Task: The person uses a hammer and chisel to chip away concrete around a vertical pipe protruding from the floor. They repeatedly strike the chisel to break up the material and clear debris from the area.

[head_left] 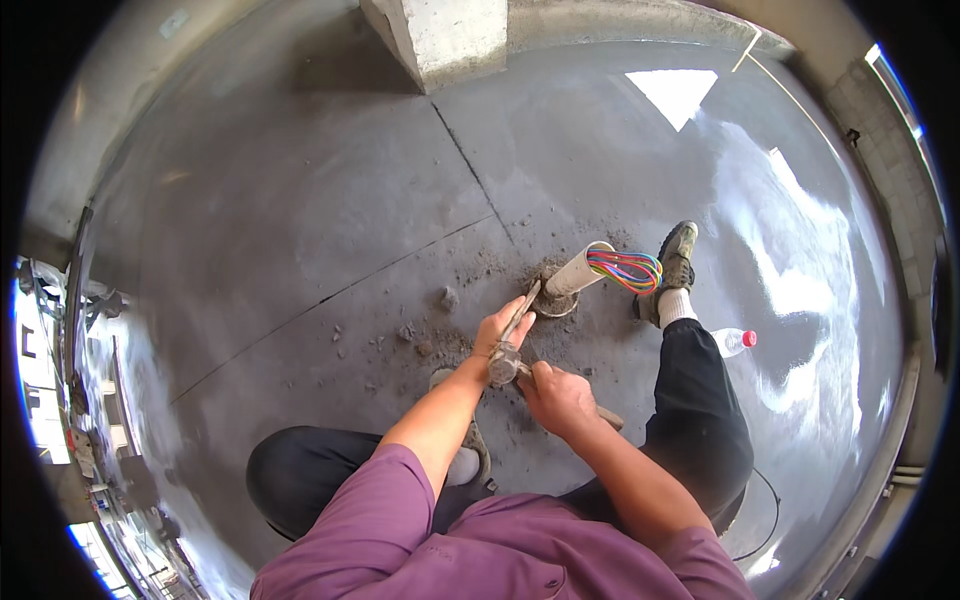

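My left hand (pixel 495 328) grips a steel chisel (pixel 523 309), its tip down at the foot of a white plastic pipe (pixel 576 276). A hole with a rough rim (pixel 557 306) rings the pipe's base. Looped coloured wires (pixel 634 270) spill from the pipe's top. My right hand (pixel 561 399) is closed around the wooden handle (pixel 610 417) of a hammer. The hammer's head (pixel 503 363) is over the near end of the chisel; whether they touch I cannot tell.
Concrete chips (pixel 406 331) and a larger lump (pixel 449 298) lie on the smooth grey floor (pixel 300 225). A clear bottle with a red cap (pixel 729 342) lies beside my right leg. Farther ahead stands a concrete column (pixel 459 41). A thin black cable (pixel 776 510) curves at the right.
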`<state>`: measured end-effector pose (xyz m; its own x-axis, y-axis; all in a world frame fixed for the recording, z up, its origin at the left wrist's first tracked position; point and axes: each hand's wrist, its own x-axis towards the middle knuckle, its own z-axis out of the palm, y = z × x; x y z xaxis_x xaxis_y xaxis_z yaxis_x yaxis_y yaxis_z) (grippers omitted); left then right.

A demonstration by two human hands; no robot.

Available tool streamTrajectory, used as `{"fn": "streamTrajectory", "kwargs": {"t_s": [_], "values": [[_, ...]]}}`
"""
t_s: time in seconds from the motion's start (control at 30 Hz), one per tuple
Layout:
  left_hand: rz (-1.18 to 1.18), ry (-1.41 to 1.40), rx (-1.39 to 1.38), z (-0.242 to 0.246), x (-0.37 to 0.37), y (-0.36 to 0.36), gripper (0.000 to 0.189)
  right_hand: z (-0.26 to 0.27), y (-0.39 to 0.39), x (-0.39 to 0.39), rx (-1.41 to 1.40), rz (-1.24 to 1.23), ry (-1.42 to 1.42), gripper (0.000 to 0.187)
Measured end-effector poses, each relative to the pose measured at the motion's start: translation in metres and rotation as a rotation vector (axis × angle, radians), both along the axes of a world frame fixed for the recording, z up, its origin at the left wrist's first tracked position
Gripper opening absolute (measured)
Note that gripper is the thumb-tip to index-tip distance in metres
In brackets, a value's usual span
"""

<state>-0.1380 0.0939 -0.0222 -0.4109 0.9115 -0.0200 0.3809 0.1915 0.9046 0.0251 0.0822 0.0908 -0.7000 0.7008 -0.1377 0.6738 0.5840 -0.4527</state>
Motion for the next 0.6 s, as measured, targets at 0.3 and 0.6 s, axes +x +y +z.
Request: {"fn": "streamTrajectory", "kwargs": {"t_s": [0.3,0.6], "values": [[0.426,-0.977,-0.116,-0.01,-0.01,0.046,0.04,0.062,-0.019,0.021,-0.058,-0.02,0.24,0.026],[0.463,-1.334,0.083,0.005,-0.037,0.054,0.038,0.055,-0.025,0.028,-0.055,-0.053,0.25,0.026]]}}
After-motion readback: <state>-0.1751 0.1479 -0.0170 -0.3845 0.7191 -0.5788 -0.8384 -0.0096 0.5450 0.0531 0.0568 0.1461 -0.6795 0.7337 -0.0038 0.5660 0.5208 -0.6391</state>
